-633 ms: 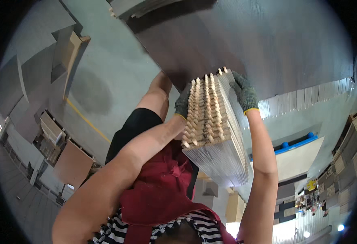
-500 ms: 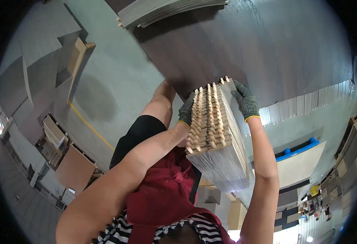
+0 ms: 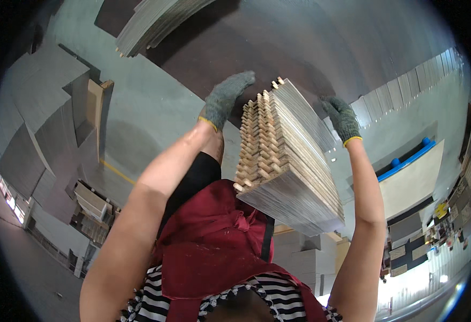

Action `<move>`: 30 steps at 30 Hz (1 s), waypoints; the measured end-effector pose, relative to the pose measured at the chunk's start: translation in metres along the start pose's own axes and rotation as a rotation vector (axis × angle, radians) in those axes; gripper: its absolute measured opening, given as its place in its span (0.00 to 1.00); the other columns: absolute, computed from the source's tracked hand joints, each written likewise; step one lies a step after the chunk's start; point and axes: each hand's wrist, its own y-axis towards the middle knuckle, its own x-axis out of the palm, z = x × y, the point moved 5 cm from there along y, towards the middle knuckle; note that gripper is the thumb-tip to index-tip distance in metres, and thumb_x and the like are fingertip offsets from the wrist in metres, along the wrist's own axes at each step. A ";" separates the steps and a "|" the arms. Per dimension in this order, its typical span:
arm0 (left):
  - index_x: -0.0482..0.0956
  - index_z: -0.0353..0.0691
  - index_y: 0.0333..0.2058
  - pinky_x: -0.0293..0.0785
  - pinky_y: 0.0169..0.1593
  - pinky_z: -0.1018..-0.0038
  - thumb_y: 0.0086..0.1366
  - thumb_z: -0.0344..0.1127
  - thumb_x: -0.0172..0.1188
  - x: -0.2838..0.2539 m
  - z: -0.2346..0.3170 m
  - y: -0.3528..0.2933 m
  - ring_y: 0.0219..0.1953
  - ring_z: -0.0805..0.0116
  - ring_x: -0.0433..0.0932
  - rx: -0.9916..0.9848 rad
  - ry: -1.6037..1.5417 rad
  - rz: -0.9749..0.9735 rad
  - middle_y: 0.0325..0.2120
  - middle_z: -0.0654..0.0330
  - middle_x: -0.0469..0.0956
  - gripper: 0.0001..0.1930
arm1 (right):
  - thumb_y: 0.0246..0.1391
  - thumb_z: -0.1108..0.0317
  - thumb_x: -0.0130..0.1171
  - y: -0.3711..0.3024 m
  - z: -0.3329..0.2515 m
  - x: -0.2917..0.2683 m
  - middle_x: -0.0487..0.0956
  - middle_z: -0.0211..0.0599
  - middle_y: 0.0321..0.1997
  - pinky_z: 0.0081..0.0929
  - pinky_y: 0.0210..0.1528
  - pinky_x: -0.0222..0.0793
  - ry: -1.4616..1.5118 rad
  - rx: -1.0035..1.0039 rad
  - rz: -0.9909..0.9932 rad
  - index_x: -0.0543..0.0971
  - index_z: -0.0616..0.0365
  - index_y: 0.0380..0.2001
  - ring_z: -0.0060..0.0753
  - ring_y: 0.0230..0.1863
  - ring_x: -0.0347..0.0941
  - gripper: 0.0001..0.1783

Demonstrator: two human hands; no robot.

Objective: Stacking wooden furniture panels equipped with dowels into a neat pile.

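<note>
In front of me stands a thick stack of grey, wood-grained panels (image 3: 305,155). Rows of short wooden dowels (image 3: 257,134) stick out of the panel edges facing up. At the stack's far end, one panel with two dowels leans a little apart from the others. My left hand (image 3: 227,99), in a dark grey knitted glove with a yellow cuff, is off the stack on its left, fingers stretched out over the dark brown tabletop (image 3: 300,37). My right hand (image 3: 341,117), gloved alike, hovers right of the stack, empty, with its fingers loosely bent.
Another pile of grey panels (image 3: 152,24) lies at the table's far left. Grey boards (image 3: 407,86) line the right edge. A pale board with a blue edge (image 3: 410,180) stands right on the green floor (image 3: 139,102); large grey sheets (image 3: 42,80) are stacked left.
Both hands have come off the panel stack: the left has moved left and farther away, the right a little to the right. The view has shifted slightly.
</note>
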 end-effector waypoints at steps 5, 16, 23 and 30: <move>0.71 0.41 0.58 0.64 0.63 0.67 0.71 0.35 0.42 0.042 0.034 0.038 0.59 0.57 0.70 -0.162 0.563 -0.450 0.57 0.54 0.72 0.20 | 0.57 0.49 0.57 -0.038 0.062 -0.002 0.79 0.42 0.51 0.32 0.52 0.70 -0.059 0.261 -0.148 0.79 0.54 0.50 0.43 0.51 0.75 0.25; 0.67 0.43 0.60 0.62 0.65 0.64 0.68 0.34 0.46 0.053 0.024 0.030 0.61 0.53 0.67 0.167 0.812 -0.433 0.60 0.52 0.68 0.21 | 0.52 0.53 0.64 -0.052 0.085 0.016 0.81 0.36 0.44 0.30 0.35 0.75 0.178 0.220 -0.171 0.81 0.52 0.47 0.32 0.37 0.78 0.22; 0.68 0.43 0.59 0.63 0.64 0.64 0.67 0.35 0.48 0.055 0.028 0.031 0.61 0.53 0.68 0.143 0.838 -0.430 0.60 0.52 0.68 0.21 | 0.50 0.54 0.66 -0.053 0.097 0.024 0.81 0.37 0.42 0.31 0.35 0.74 0.288 0.256 -0.156 0.83 0.53 0.44 0.32 0.36 0.77 0.21; 0.70 0.42 0.58 0.62 0.65 0.64 0.70 0.41 0.46 0.050 0.025 0.024 0.61 0.56 0.67 -0.025 0.417 -0.294 0.59 0.52 0.69 0.20 | 0.51 0.51 0.64 -0.048 0.093 0.021 0.82 0.38 0.40 0.32 0.35 0.73 0.070 0.099 -0.151 0.82 0.54 0.44 0.33 0.36 0.76 0.22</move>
